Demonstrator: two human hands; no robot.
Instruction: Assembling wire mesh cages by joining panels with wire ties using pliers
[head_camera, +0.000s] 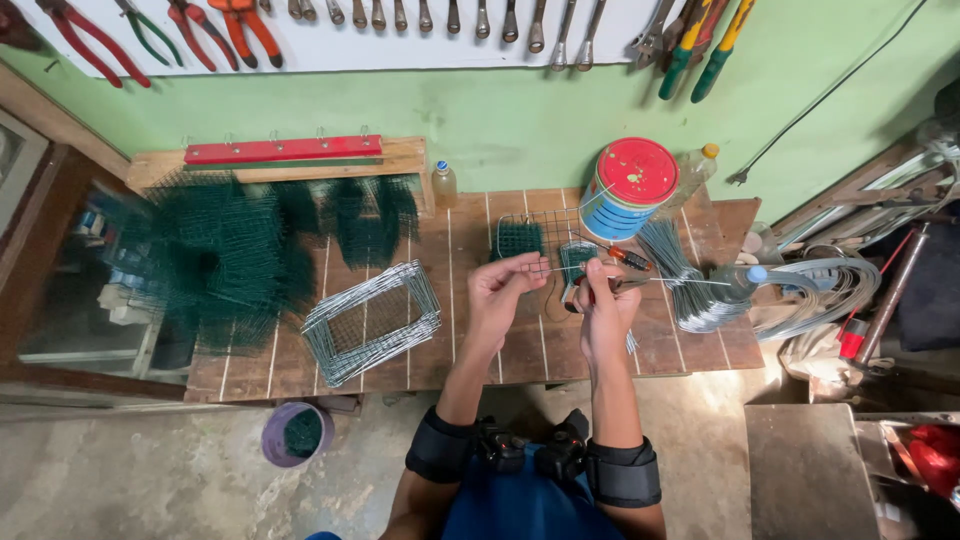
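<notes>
Your left hand (500, 288) pinches a thin straight wire (640, 279) between thumb and fingertips, the fingers pressed together on its end. Your right hand (603, 297) is closed round a pair of red-handled pliers (588, 290), and the wire runs from your left pinch across to the pliers and on past your right hand, ending out over a fan of cut wire lengths (690, 285). Whether the plier tips bite the wire or only lie against it is too small to tell.

Both hands hover over the wooden workbench (480, 350). Just beyond your grip lies a small wire mesh panel (530, 232) with a patch of green mesh on it, and beyond your right hand stands a tin with a red lid (630, 190). A screwdriver (630, 258) lies just past your right knuckles. Well off to the left of your left hand sits a stack of bent wire frames (372, 320), and farther that way heaps of green mesh pieces (230, 255).
</notes>
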